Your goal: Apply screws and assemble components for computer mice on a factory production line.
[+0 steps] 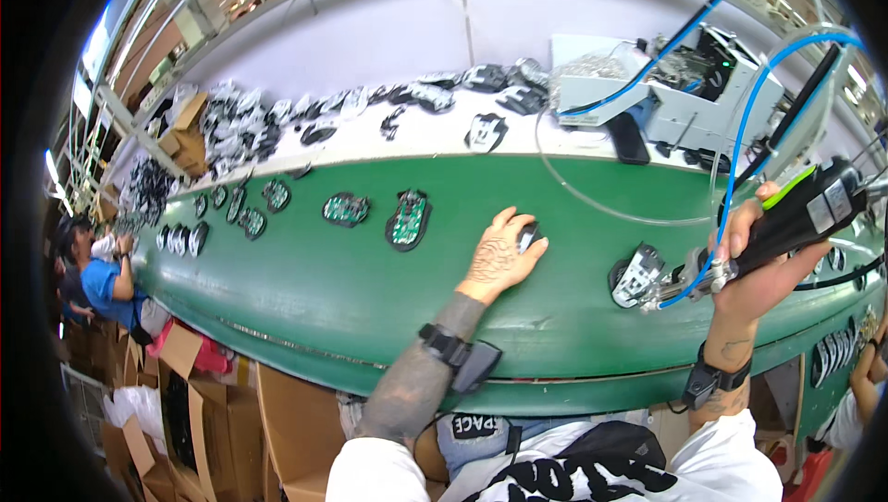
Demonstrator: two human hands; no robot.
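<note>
My left hand rests low over the green belt, fingers curled round a small dark mouse part, most of which the hand hides. At the right, my right hand is wrapped round a black power screwdriver with a lime-green lever and a blue air hose. Its metal nose points left, at the edge of a white-and-black mouse assembly lying on the belt; whether they touch I cannot tell. Left of my left hand lie a mouse base with a green circuit board and another such base.
Several more mouse bases lie farther left. Behind the belt, a white ledge holds piled mouse shells, a dark phone and a grey screw-feeding machine. A clear tube loops over the belt. Cardboard boxes stand below; co-workers sit at both ends.
</note>
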